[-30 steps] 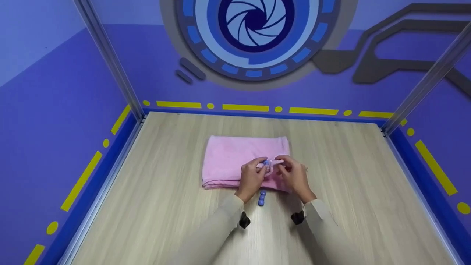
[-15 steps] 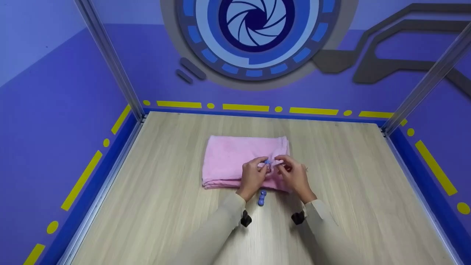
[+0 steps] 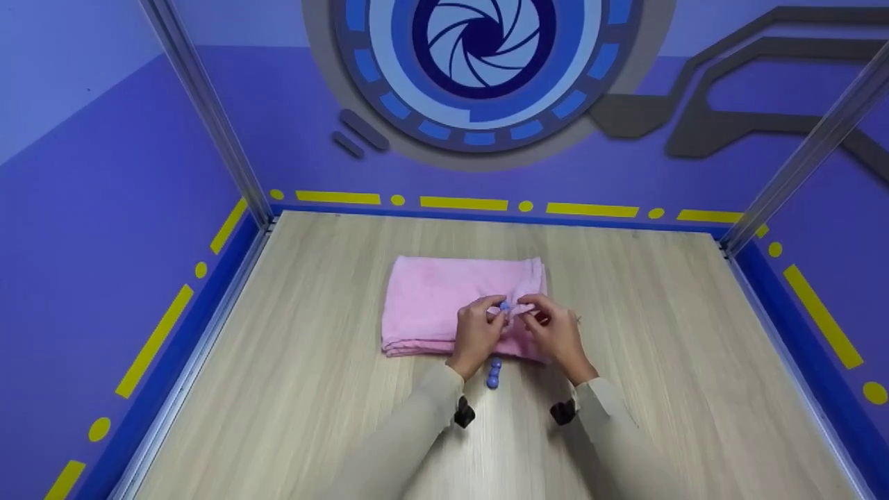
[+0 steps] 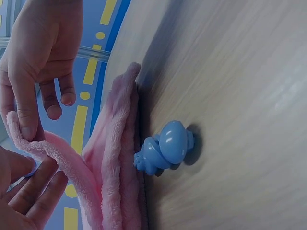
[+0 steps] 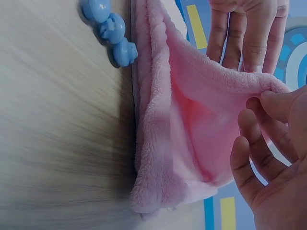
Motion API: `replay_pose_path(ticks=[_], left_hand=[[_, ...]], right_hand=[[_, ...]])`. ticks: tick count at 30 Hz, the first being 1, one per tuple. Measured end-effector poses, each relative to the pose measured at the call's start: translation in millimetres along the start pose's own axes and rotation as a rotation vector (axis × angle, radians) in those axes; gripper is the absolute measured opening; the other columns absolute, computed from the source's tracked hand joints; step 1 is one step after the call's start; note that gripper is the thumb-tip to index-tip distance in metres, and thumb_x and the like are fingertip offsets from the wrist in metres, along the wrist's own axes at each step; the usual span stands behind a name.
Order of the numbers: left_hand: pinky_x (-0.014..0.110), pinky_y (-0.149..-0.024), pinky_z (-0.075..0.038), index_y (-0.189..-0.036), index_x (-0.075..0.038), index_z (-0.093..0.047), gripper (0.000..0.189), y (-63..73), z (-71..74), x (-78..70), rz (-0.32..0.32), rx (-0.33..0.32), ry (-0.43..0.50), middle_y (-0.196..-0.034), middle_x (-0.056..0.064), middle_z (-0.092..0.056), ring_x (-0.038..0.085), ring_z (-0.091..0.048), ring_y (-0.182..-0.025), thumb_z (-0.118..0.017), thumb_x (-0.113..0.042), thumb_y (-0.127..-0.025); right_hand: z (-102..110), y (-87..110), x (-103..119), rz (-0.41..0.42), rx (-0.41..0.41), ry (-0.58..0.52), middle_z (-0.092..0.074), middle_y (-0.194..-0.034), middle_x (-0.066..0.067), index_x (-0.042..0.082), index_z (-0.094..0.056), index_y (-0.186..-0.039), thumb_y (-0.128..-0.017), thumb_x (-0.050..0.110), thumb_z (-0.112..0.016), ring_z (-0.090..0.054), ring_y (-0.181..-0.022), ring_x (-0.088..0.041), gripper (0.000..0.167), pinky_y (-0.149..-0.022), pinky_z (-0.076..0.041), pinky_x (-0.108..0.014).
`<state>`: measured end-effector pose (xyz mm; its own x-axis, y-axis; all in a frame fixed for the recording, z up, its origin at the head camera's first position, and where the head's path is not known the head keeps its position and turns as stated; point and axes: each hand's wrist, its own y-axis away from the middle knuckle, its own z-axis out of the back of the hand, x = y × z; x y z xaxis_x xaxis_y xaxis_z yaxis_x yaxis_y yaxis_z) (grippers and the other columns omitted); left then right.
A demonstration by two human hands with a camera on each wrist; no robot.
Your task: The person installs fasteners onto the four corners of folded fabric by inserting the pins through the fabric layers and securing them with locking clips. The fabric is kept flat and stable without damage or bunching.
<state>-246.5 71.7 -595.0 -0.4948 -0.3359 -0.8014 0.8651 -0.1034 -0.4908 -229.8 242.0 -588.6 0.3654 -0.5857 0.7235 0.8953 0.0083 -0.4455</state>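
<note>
A folded pink fleece blanket (image 3: 434, 295) lies on the table, its right part pulled up between the two hands. With curled thumb and fingers, my left hand (image 3: 477, 335) pinches a small blue rounded piece (image 3: 504, 305) at the raised fold; much of this piece is hidden by the fingers. The right hand (image 3: 560, 337) pinches the raised blanket edge between thumb and forefinger, just right of the left hand. In the right wrist view the lifted layer (image 5: 216, 124) stands away from the layers below, forming a pocket.
Several more shiny blue rounded pieces (image 4: 168, 146) sit in a short row on the wooden table (image 3: 333, 423), close to the blanket's front edge and between the forearms. Purple-blue printed panels (image 3: 458, 173) and metal posts (image 3: 215, 118) enclose the table at the back and sides.
The raised cloth between the hands has bunched up and shifted a little, with a crease now running to the blanket's far right corner. Both hands stay nearly in place; the left has edged slightly right.
</note>
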Motion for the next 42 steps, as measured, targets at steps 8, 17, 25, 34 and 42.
replay_pose_path(ticks=[8,17,25,34,42], left_hand=[[0.017,-0.062,-0.057,-0.109,0.005,-0.075,0.022,0.3,-1.7,3.1,-0.028,-0.014,0.006,-0.098,0.012,-0.076,0.011,-0.075,-0.074,-0.075,0.006,-0.087],[0.015,-0.061,-0.055,-0.112,0.003,-0.075,0.022,1.1,-0.1,5.0,-0.014,0.002,-0.012,-0.101,0.012,-0.076,0.012,-0.075,-0.072,-0.073,0.004,-0.09],[0.016,-0.063,-0.057,-0.111,0.002,-0.075,0.022,1.6,0.1,6.6,-0.047,-0.017,-0.005,-0.101,0.013,-0.076,0.015,-0.076,-0.074,-0.073,0.005,-0.089],[0.016,-0.06,-0.055,-0.111,0.002,-0.076,0.023,2.0,-0.1,5.5,-0.025,-0.003,-0.013,-0.101,0.012,-0.076,0.01,-0.073,-0.07,-0.073,0.004,-0.088],[0.022,-0.067,-0.06,-0.109,0.003,-0.075,0.023,0.5,0.1,5.8,-0.056,-0.035,0.0,-0.1,0.012,-0.076,0.014,-0.074,-0.076,-0.078,0.001,-0.087]], right_hand=[[0.4,0.5,-1.2,0.009,0.01,0.019,-0.077,-0.09,-0.007,0.009,-0.077,-0.108,-0.087,-0.003,-0.077,-0.07,-0.07,-0.02,0.024,-0.065,-0.059,-0.033],[-0.7,0.8,-2.8,0.025,0.016,-0.003,-0.077,-0.098,-0.004,0.009,-0.077,-0.106,-0.088,-0.003,-0.077,-0.068,-0.07,-0.015,0.022,-0.065,-0.059,-0.029],[-1.3,1.9,-2.3,0.007,0.027,-0.009,-0.077,-0.097,-0.003,0.009,-0.077,-0.105,-0.089,-0.002,-0.076,-0.068,-0.071,-0.015,0.02,-0.066,-0.059,-0.03],[-0.6,3.3,-3.1,0.009,0.021,0.033,-0.077,-0.093,-0.006,0.01,-0.077,-0.105,-0.088,0.001,-0.077,-0.068,-0.069,-0.016,0.02,-0.065,-0.059,-0.032],[1.0,2.5,-2.4,0.004,0.027,0.014,-0.076,-0.093,-0.004,0.009,-0.076,-0.106,-0.089,-0.001,-0.077,-0.068,-0.07,-0.016,0.02,-0.066,-0.059,-0.032]])
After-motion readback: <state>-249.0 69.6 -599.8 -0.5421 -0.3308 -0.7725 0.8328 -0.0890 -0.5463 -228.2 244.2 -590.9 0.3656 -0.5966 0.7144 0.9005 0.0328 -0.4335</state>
